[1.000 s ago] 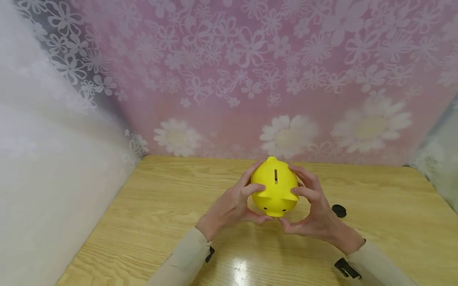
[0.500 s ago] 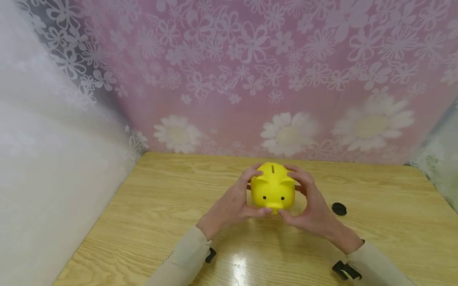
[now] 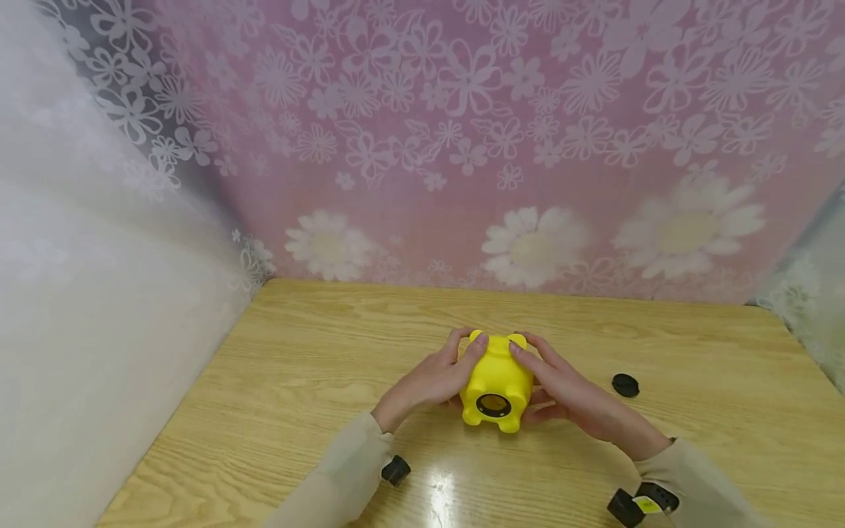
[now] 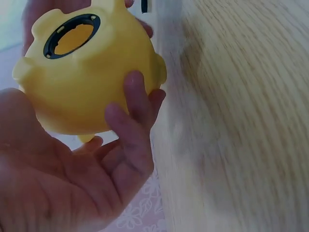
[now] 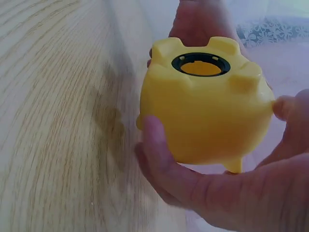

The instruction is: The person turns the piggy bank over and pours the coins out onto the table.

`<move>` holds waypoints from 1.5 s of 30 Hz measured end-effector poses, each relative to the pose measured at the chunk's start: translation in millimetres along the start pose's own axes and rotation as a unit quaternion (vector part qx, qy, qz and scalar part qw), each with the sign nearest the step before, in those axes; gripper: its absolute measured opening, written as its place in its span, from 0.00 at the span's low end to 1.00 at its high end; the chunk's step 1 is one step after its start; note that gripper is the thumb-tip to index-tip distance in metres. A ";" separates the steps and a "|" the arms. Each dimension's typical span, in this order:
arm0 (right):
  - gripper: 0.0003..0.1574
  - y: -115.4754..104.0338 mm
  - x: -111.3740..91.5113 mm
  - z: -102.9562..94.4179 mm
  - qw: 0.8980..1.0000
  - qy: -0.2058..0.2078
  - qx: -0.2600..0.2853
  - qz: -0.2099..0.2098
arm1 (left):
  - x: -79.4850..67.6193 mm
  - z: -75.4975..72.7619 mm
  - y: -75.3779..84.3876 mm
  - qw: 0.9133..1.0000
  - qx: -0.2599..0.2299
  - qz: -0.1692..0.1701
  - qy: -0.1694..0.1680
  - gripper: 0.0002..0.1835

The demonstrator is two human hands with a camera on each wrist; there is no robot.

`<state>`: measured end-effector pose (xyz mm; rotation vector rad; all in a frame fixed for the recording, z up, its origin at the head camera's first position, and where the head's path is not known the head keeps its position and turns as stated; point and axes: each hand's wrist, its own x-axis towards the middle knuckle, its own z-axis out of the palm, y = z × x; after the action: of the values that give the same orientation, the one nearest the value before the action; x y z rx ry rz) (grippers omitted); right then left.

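Both hands hold a yellow piggy bank (image 3: 499,372), tipped so that its underside and short feet face the head camera. A black-rimmed round opening (image 3: 494,405) shows between the feet, with the hollow inside visible through it. My left hand (image 3: 437,375) grips one side, its thumb near the top; in the left wrist view its fingertips (image 4: 134,89) press on the yellow shell. On the opposite side my right hand (image 3: 573,392) clasps the body, with curled fingers and thumb at either side in the right wrist view. The coin slot is hidden.
A black round cap (image 3: 625,385) lies on the wooden table (image 3: 317,352), to the right of the piggy bank. Behind the table hangs a pink flowered backdrop (image 3: 422,205), and a pale wall covering (image 3: 119,315) borders the left side. Black straps (image 3: 653,497) sit on the wrists.
The piggy bank has been rolled from showing its slotted top, then its face, to showing its underside. Both hands have turned with it and come slightly nearer. The black cap stays put.
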<state>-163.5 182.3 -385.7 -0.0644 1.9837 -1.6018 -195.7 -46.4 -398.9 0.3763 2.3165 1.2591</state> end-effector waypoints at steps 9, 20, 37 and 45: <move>0.48 8.6 0.8 -6.1 0.979 0.026 -0.062 -0.190 | -1.2 -6.2 -4.5 0.989 0.023 0.149 -0.013 0.40; 0.34 11.3 16.0 -11.5 0.615 0.167 -0.332 -0.695 | -5.6 -15.0 -1.9 0.743 0.340 0.534 0.216 0.47; 0.49 15.9 5.2 -5.5 0.873 0.133 -0.229 -0.409 | -3.5 -6.9 -9.2 0.933 0.138 0.319 0.093 0.45; 0.46 -4.8 -0.2 -1.6 0.998 0.042 -0.032 -0.037 | -0.6 -2.1 1.5 0.999 -0.002 0.039 0.010 0.42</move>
<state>-165.6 182.5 -381.1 -0.0974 2.1205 -1.6106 -196.3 -47.3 -396.4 0.4594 2.3358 1.3091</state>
